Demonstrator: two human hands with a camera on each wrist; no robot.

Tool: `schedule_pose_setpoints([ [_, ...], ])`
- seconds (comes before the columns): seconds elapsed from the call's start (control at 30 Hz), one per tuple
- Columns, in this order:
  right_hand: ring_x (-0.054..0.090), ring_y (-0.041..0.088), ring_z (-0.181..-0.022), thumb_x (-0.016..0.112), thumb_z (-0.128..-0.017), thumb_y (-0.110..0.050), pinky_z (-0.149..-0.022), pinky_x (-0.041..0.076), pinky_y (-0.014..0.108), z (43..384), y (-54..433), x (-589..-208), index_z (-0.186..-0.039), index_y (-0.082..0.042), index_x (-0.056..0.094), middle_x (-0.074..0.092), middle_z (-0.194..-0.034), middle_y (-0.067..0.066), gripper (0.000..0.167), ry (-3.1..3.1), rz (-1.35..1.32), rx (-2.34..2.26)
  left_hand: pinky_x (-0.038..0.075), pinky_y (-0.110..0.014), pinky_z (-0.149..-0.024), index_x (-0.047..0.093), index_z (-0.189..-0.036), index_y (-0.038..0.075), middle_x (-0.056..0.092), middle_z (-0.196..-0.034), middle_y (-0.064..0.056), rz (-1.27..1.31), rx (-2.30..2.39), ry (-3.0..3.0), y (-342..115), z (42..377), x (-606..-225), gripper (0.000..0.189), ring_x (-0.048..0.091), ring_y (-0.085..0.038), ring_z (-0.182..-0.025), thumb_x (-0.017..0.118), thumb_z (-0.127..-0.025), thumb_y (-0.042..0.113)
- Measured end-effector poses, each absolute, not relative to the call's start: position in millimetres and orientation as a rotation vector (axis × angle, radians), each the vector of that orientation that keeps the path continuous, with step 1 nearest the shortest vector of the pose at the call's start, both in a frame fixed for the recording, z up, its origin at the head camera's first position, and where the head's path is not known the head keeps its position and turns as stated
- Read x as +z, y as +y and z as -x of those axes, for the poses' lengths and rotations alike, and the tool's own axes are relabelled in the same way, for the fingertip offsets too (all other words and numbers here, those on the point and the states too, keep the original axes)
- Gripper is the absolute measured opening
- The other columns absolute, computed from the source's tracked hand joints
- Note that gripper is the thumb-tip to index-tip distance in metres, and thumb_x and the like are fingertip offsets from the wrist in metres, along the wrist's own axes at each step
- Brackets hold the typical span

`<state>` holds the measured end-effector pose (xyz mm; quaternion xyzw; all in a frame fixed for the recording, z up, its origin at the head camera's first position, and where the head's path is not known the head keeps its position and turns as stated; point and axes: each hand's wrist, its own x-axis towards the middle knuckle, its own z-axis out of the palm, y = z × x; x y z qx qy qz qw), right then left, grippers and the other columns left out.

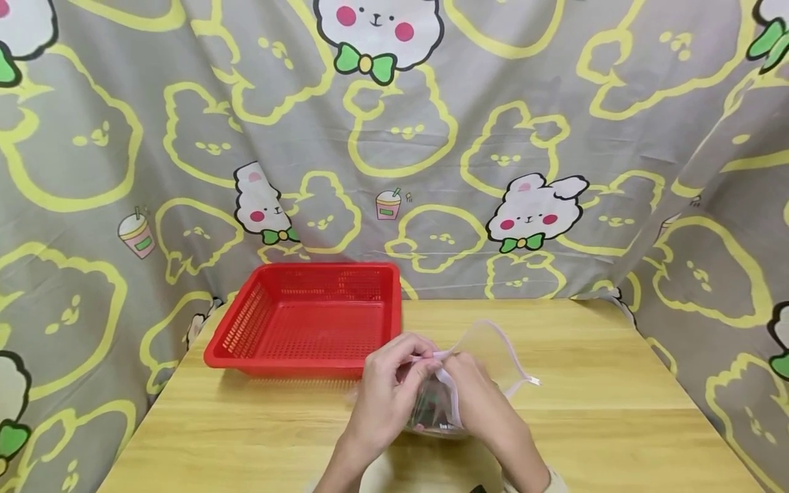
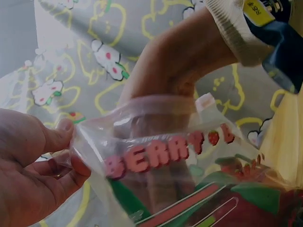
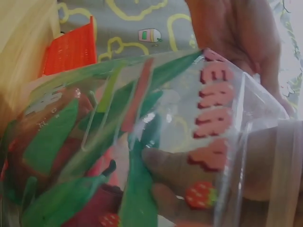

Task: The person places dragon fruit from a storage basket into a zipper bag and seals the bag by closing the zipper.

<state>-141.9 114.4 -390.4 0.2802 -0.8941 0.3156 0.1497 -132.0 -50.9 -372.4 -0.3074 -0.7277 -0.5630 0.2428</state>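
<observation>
The left hand (image 1: 390,389) is pinching the lilac-edged mouth of a clear plastic zip bag (image 2: 189,172) lettered "BERRY" in blocky red; the right hand (image 1: 477,396) is resting inside, its grip impossible to tell. The bag is sitting on the wood-grain table (image 1: 592,424) near a perforated red plastic basket (image 1: 329,325).

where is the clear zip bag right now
In the head view, the clear zip bag is low, to the right of the red basket, pinched by the left hand, with the right hand inside.

Grey cloth hangings (image 1: 425,96) with a yellow-and-white cartoon print, behind and beside a yellowish wood-grain tabletop (image 1: 616,424)
</observation>
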Motion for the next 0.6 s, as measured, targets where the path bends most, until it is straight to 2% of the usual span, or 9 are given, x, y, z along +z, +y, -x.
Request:
schedule_pose_setpoints([
  [0.1,0.048,0.002,-0.066,0.067,-0.090,0.002,-0.060,0.046,0.025,143,119,-387,-0.085,-0.021,0.066,0.055,-0.072,-0.016,0.023,-2.619,-0.866,0.946,0.044,-0.020,-0.052,0.068,-0.090,0.015,0.068,-0.091,0.002,0.837,-1.579,-1.994,-54,132,-373,0.009,0.053,-0.006,-0.067,0.072,-0.096,0.009],
  [0.17,0.043,-0.001,-0.062,0.065,-0.093,-0.001,-0.056,0.043,0.022,145,123,-383,-0.080,-0.022,0.065,0.049,-0.068,-0.016,0.025,-2.687,-0.885,1.004,0.046,-0.021,-0.052,0.069,-0.091,0.016,0.068,-0.090,0.003,0.831,-1.616,-2.006,-56,132,-373,0.009,0.055,-0.007,-0.066,0.072,-0.096,0.010],
  [0.27,0.045,-0.001,-0.062,0.066,-0.095,-0.004,-0.058,0.044,0.022,145,132,-374,-0.081,-0.021,0.070,0.056,-0.071,-0.016,0.022,-2.751,-0.875,0.969,0.049,-0.024,-0.050,0.069,-0.091,0.016,0.068,-0.090,0.003,0.801,-1.650,-2.019,-60,133,-371,0.008,0.058,-0.012,-0.064,0.071,-0.097,0.011],
  [0.37,0.057,0.000,-0.072,0.067,-0.098,-0.008,-0.066,0.052,0.026,140,146,-363,-0.096,-0.016,0.077,0.069,-0.086,-0.011,0.013,-2.775,-0.766,0.939,0.050,-0.026,-0.049,0.068,-0.091,0.016,0.068,-0.089,0.005,0.741,-1.659,-2.049,-65,134,-369,0.008,0.058,-0.014,-0.062,0.072,-0.097,0.011],
  [0.43,0.063,0.003,-0.080,0.067,-0.100,-0.012,-0.072,0.055,0.029,135,158,-356,-0.108,-0.014,0.078,0.073,-0.098,-0.008,0.014,-2.769,-0.667,0.938,0.049,-0.025,-0.049,0.068,-0.092,0.015,0.067,-0.088,0.006,0.698,-1.667,-2.073,-68,134,-368,0.008,0.056,-0.013,-0.061,0.072,-0.096,0.010],
  [0.47,0.065,0.004,-0.083,0.067,-0.100,-0.014,-0.074,0.056,0.030,133,164,-353,-0.111,-0.013,0.077,0.074,-0.099,-0.007,0.015,-2.750,-0.631,0.945,0.050,-0.025,-0.051,0.068,-0.092,0.015,0.067,-0.088,0.007,0.675,-1.667,-2.086,-69,134,-368,0.008,0.056,-0.013,-0.063,0.073,-0.096,0.009],
  [0.53,0.066,0.009,-0.091,0.071,-0.099,-0.022,-0.078,0.056,0.035,129,179,-348,-0.121,-0.016,0.073,0.072,-0.108,-0.007,0.024,-2.716,-0.593,0.964,0.054,-0.026,-0.056,0.069,-0.092,0.014,0.067,-0.089,0.007,0.640,-1.684,-2.101,-71,135,-367,0.008,0.059,-0.015,-0.066,0.074,-0.095,0.008],
  [0.6,0.066,0.015,-0.102,0.077,-0.094,-0.031,-0.084,0.056,0.042,127,193,-347,-0.134,-0.019,0.066,0.069,-0.119,-0.007,0.043,-2.688,-0.613,0.967,0.057,-0.027,-0.061,0.069,-0.093,0.012,0.068,-0.089,0.007,0.619,-1.693,-2.105,-73,136,-367,0.006,0.063,-0.018,-0.070,0.074,-0.094,0.009],
])
